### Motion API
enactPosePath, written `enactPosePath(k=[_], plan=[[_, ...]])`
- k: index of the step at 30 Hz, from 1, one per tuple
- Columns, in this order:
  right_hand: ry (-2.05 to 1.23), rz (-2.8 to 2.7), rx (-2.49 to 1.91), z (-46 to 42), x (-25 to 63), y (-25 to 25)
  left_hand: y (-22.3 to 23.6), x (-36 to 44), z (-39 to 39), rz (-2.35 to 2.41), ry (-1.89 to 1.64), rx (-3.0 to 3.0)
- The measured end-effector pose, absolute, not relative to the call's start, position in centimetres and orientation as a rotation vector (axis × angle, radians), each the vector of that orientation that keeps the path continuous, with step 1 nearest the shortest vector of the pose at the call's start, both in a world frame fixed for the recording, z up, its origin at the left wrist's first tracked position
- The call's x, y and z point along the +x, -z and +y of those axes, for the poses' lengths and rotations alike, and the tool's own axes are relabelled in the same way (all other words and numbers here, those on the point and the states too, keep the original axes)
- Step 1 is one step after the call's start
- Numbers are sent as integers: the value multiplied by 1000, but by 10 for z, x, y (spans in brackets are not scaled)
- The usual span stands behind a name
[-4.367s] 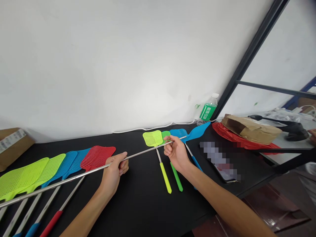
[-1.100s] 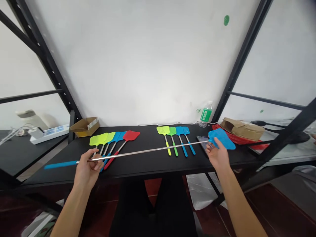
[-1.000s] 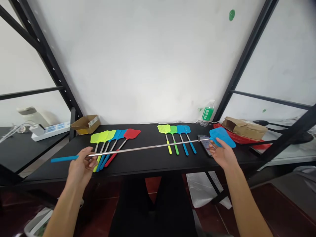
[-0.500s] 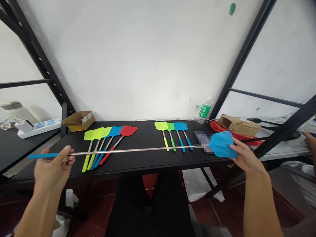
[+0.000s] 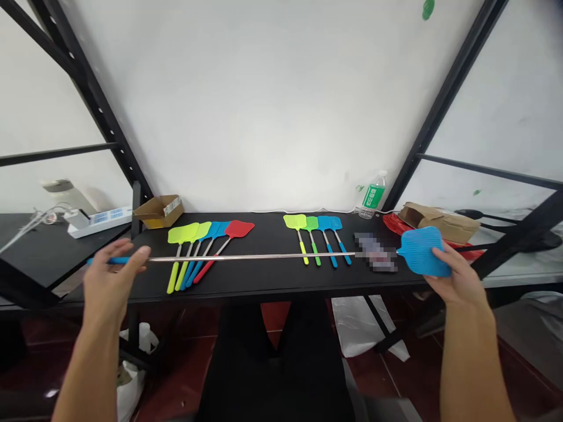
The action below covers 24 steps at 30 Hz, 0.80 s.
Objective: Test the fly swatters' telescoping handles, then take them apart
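Fingers (image 5: pixel 139 258) pinch the blue swatter (image 5: pixel 421 249) at both ends, rod (image 5: pixel 264 256) crossing shorter swatters (image 5: pixel 295 221) (bottle (image 5: pixel 372 197) behind).

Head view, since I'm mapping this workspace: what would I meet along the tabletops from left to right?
White power strip, open cardboard box, red fly swatter, short yellow swatter, short green swatter, bottle, brown package.

blue swatter head (image 5: pixel 423 252), silver rod (image 5: pixel 255 257)

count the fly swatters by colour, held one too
yellow-green swatters: 3
green swatter: 1
blue swatters: 5, including the one held
red swatter: 1
total: 10
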State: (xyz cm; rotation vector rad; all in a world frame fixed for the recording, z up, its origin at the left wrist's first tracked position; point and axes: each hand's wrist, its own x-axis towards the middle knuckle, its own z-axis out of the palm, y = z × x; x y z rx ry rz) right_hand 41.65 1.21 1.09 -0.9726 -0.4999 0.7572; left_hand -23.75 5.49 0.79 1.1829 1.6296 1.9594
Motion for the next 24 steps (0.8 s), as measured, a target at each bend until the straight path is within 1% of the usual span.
enactPosePath(k=[3, 6, 10, 12, 14, 17, 20, 22, 24], plan=[[-814, -522, -897, 10, 435, -6, -4, -233, 44, 1786, -1606, 1482], [-818, -514, -912, 10, 444, -3, -5, -235, 44, 1944, -1286, 1682], [-815, -609, -972, 11, 445, -1, -15, -239, 48, 2335, -652, 1705], [-814, -634, -998, 12, 446, 0, -20, -237, 44, 2457, -436, 1705], [-812, -643, -1018, 13, 449, 2, -23, -233, 37, 2570, -356, 1710], [-799, -638, -1001, 13, 455, 6, -23, -228, 30, 2692, -433, 1836], [-791, -612, -955, 13, 461, 8, -21, -229, 33, 2464, -576, 2178], [-793, -590, -948, 11, 464, 9, -20, -231, 37, 2232, -546, 2248], [-790, -584, -968, 8, 467, 10, -19, -231, 39, 2107, -471, 2181]])
